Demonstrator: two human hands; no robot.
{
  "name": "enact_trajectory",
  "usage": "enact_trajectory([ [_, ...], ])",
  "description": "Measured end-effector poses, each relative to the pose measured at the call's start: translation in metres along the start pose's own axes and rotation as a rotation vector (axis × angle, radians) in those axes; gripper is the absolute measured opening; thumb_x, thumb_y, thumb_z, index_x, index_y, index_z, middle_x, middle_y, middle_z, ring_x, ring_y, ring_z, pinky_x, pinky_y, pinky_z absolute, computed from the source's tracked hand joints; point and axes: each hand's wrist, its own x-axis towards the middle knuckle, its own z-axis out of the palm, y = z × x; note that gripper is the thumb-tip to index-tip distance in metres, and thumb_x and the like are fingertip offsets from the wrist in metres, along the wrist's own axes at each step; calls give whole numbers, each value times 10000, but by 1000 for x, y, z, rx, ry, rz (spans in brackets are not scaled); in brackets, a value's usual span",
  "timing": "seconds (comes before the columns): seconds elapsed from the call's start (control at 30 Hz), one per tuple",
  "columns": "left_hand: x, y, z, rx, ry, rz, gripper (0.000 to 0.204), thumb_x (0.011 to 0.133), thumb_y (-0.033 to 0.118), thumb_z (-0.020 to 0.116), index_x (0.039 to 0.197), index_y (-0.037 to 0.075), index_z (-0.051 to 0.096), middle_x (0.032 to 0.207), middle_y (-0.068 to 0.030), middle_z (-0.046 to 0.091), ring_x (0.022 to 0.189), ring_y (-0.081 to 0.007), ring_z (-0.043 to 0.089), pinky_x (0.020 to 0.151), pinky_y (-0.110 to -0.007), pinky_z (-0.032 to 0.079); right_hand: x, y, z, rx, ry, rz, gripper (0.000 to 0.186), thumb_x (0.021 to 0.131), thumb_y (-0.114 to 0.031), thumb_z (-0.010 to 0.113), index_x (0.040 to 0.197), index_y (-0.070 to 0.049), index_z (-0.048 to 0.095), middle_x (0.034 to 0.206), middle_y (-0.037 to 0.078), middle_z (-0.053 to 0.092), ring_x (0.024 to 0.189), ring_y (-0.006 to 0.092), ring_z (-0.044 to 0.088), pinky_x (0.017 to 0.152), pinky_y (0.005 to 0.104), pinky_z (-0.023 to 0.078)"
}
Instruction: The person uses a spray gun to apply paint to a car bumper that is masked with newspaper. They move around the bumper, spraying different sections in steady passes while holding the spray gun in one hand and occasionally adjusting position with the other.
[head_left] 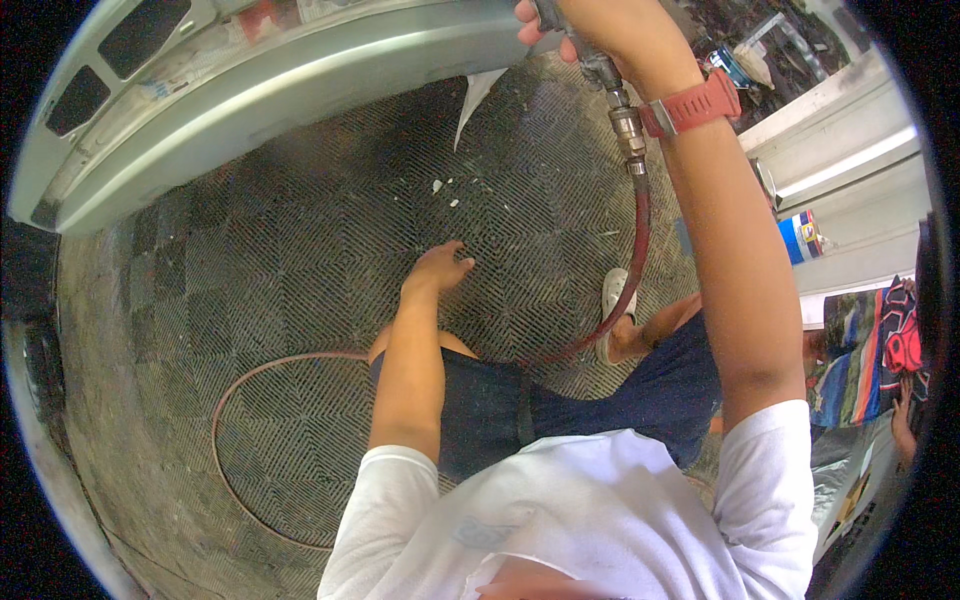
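Hose [636, 260] risk: our right hand [575, 25] is clenched on the air tool [600, 65] at the bumper [300, 70], left hand [440, 270] spread empty below it, so slack w/ loops could trip us.

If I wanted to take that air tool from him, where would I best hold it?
Probably by its body, just above the metal hose fitting, coming from the left, since his right hand covers the grip from the right. The red hose hangs down below, so leave it slack; his left hand is free.
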Motion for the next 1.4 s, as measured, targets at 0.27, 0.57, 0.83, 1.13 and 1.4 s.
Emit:
enact_trajectory([
  [0.27,-14,-5,-10,34,37,-13,711,1073,507,673,1669,165,494,1646,-181,570,1526,-390,532,1260,-548,438,-15,69,33,-121,296,-57,630,1139,-563,551,1204,43,711,877,95,753,722,167,741,577,340,558],
  [0.57,-4,-29,5,11,62,13,698,1074,489,666,1662,150,503,1606,-213,602,1488,-410,568,1236,-530,461,-30,115,124,179,650,-62,623,1147,-369,569,1515,132,542,1337,339,629,1236,456,624,1082,471,481],
  [0.83,-15,-30,0,28,54,58,669,1069,452,656,1646,142,522,1569,-243,623,1471,-419,578,1237,-526,451,-47,120,155,457,687,47,641,1163,-287,536,1658,96,395,1280,320,666,1142,408,679,1004,460,535],
  [1.13,9,-69,25,55,164,143,696,1075,499,623,1648,121,507,1550,-245,637,1451,-426,595,1223,-523,468,-37,106,174,618,724,-249,422,1205,-417,455,1159,-27,606,916,46,655,764,121,665,547,247,509],
  [1.4,-12,-30,15,-18,50,30,698,1075,490,647,1653,126,504,1569,-234,625,1466,-423,583,1232,-526,458,-65,116,142,712,741,-31,528,1206,-489,402,1063,-24,607,930,88,702,728,166,718,498,266,542],
])
